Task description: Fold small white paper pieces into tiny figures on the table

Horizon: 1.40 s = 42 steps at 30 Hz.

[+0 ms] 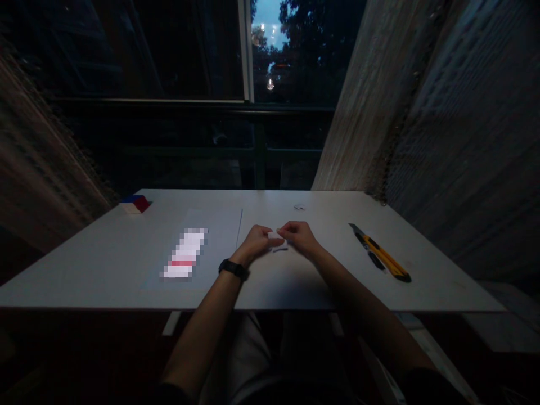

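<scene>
My left hand (pixel 258 239) and my right hand (pixel 297 235) meet over the middle of a white table (pixel 320 281). Both have their fingers curled and pinch a small white piece (pixel 275 235) between them; I cannot make out what it is. A black watch (pixel 233 269) sits on my left wrist. A short dark sliver (pixel 280 250) lies on the table just below the hands.
A yellow and black utility knife (pixel 386 259) and a black pen (pixel 368 252) lie to the right. A blurred white and red paper (pixel 184 254) lies on the left, a red, white and blue block (pixel 135 203) at the far left corner. Curtains hang on both sides of a dark window.
</scene>
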Tool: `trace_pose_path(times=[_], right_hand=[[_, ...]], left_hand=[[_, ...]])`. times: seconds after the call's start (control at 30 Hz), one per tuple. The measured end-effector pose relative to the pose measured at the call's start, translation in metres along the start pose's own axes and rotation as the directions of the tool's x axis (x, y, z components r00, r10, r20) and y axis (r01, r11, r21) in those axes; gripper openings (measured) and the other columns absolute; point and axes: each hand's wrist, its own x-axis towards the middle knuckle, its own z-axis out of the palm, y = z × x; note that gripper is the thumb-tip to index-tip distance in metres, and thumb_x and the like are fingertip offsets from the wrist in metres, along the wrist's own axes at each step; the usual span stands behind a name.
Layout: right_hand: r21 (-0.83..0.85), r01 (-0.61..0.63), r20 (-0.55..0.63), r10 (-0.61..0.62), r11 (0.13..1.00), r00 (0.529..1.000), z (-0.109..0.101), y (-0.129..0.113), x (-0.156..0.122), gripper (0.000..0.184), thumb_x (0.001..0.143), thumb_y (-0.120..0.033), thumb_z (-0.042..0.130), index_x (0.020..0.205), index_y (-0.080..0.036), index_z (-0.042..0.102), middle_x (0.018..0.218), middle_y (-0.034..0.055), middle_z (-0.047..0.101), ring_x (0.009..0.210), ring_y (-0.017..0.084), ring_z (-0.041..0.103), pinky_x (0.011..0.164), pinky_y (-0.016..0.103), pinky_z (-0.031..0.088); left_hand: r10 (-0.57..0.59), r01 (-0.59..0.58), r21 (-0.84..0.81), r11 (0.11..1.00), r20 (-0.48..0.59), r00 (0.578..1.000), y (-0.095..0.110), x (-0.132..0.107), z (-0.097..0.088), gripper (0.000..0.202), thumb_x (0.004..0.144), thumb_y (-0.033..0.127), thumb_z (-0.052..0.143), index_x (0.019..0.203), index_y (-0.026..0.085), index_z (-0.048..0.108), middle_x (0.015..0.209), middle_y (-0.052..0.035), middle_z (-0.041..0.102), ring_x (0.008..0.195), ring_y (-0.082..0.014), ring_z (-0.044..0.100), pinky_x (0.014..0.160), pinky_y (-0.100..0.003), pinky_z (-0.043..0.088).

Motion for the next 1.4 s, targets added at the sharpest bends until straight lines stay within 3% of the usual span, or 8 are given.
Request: trace_pose_path(times=[0.17, 0.33, 0.5, 0.6, 0.73, 0.93, 1.4], right_hand=[[-0.020, 0.042, -0.044, -0.043, 0.999, 0.998, -0.002, -0.002, -0.001, 0.024, 0.058, -0.036, 0.071, 0.063, -0.014, 0.061, 0.059, 0.0004, 0.061, 0.056, 0.012, 0.052, 0.058, 0.026, 0.041], [-0.283, 0.143, 0.031, -0.140, 0.949, 0.990, -0.007, -0.003, -0.002, 0.019, 0.065, -0.033, 0.065, 0.069, -0.014, 0.065, 0.065, 0.0030, 0.064, 0.061, 0.014, 0.055, 0.061, 0.027, 0.041], [-0.470, 0.151, 0.055, -0.141, 0.870, 0.988, -0.014, -0.006, -0.002, 0.018, 0.070, -0.031, 0.060, 0.070, -0.014, 0.067, 0.065, 0.0043, 0.065, 0.060, 0.014, 0.055, 0.059, 0.027, 0.040], [-0.439, 0.136, 0.051, -0.127, 0.888, 0.991, -0.015, -0.005, -0.001, 0.020, 0.070, -0.032, 0.059, 0.068, -0.014, 0.066, 0.062, 0.0039, 0.064, 0.059, 0.014, 0.054, 0.058, 0.026, 0.039], [-0.298, 0.079, -0.013, -0.087, 0.951, 0.996, -0.012, -0.002, 0.001, 0.022, 0.067, -0.035, 0.060, 0.068, -0.013, 0.064, 0.063, 0.0039, 0.064, 0.060, 0.014, 0.054, 0.060, 0.027, 0.041], [-0.266, 0.077, 0.056, -0.064, 0.961, 0.996, -0.009, -0.004, 0.000, 0.024, 0.068, -0.036, 0.057, 0.068, -0.013, 0.063, 0.064, 0.0034, 0.062, 0.061, 0.014, 0.054, 0.060, 0.027, 0.040], [-0.251, 0.060, 0.116, -0.031, 0.966, 0.993, -0.013, -0.006, 0.000, 0.029, 0.068, -0.040, 0.059, 0.061, -0.013, 0.064, 0.057, 0.0026, 0.061, 0.056, 0.013, 0.052, 0.059, 0.026, 0.039]], left_hand=[[0.072, -0.080, -0.131, 0.988, -0.059, 0.996, -0.004, 0.003, 0.001, 0.032, 0.049, 0.037, 0.076, 0.056, 0.010, 0.059, 0.049, 0.0025, 0.047, 0.043, -0.0050, 0.038, 0.042, -0.020, 0.025], [0.040, -0.044, -0.091, 0.995, -0.049, 0.998, -0.010, 0.008, 0.001, 0.031, 0.047, 0.036, 0.076, 0.056, 0.010, 0.060, 0.049, 0.0023, 0.050, 0.044, -0.0060, 0.041, 0.043, -0.020, 0.027], [0.030, -0.058, -0.143, 0.988, -0.192, 0.981, -0.005, 0.008, 0.002, 0.029, 0.044, 0.024, 0.078, 0.066, 0.010, 0.064, 0.060, -0.0019, 0.060, 0.053, -0.0106, 0.053, 0.051, -0.022, 0.038], [0.021, -0.068, -0.240, 0.968, -0.194, 0.981, 0.000, 0.006, 0.002, 0.039, 0.044, 0.022, 0.079, 0.078, 0.010, 0.065, 0.064, -0.0037, 0.062, 0.057, -0.0123, 0.056, 0.055, -0.023, 0.040], [0.030, -0.070, -0.312, 0.947, -0.130, 0.991, 0.003, 0.004, 0.001, 0.055, 0.048, 0.027, 0.079, 0.098, 0.012, 0.062, 0.057, 0.0007, 0.057, 0.051, -0.0097, 0.053, 0.051, -0.022, 0.038], [0.047, -0.108, -0.283, 0.953, -0.216, 0.975, 0.003, 0.004, 0.000, 0.053, 0.047, 0.027, 0.079, 0.094, 0.012, 0.061, 0.048, 0.0053, 0.051, 0.043, -0.0059, 0.045, 0.046, -0.019, 0.033], [0.061, -0.102, -0.229, 0.968, -0.180, 0.982, 0.002, 0.004, -0.001, 0.056, 0.049, 0.028, 0.077, 0.097, 0.014, 0.054, 0.052, 0.0037, 0.056, 0.041, -0.0077, 0.048, 0.042, -0.019, 0.034]])
